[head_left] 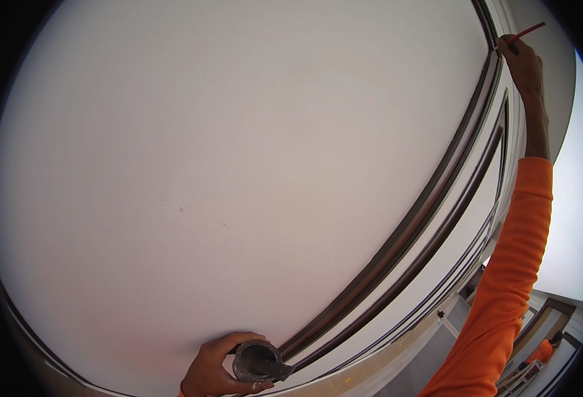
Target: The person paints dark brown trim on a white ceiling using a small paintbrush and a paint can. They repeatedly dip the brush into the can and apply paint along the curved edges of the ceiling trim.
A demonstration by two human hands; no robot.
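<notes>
My right hand (524,66) is raised at the upper right, its fingers closed round a thin red-handled paintbrush (531,30). The brush's small tip is at the dark brown trim (440,175), near a joint where the strips meet; whether it touches is too small to tell. Low in the view, my left hand (209,370) grips a round dark cup (238,360) from its left side. A flat dark piece (281,370) juts from the cup's right rim. The cup is dark inside, and its contents cannot be made out. Both hands are close to the white wall (238,165).
More dark strips (463,198) run parallel on the white surface to the right. Far below at the lower right, another person in orange (544,351) is by a pale ladder-like stand (520,380). Grey floor (424,351) shows beyond the wall's lower edge, beside a brown door frame (543,324).
</notes>
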